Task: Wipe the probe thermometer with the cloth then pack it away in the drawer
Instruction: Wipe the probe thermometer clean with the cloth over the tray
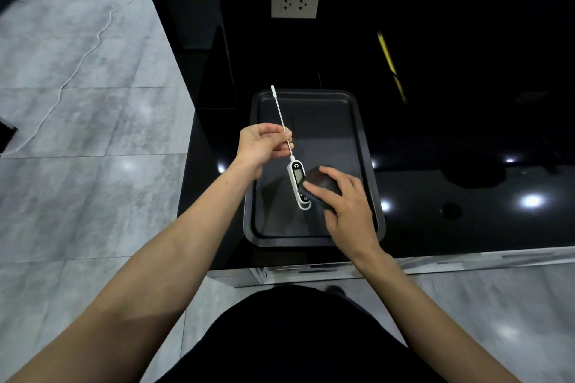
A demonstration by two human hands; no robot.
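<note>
The probe thermometer (pixel 295 176) has a white body with a small screen and a long thin metal probe pointing up and away. My left hand (pixel 263 144) pinches the probe partway along its length and holds the thermometer above a dark tray (pixel 357 121). My right hand (pixel 343 202) grips a dark cloth (pixel 320 185) and presses it against the lower right side of the thermometer body. The cloth is partly hidden under my fingers. No drawer shows as open in this view.
The tray lies on a glossy black counter (pixel 466 134) near its front left corner. A yellow pencil-like object (pixel 390 65) lies further back. A wall socket (pixel 295 3) sits on the black back panel. Grey tiled floor (pixel 77 134) with a white cable lies to the left.
</note>
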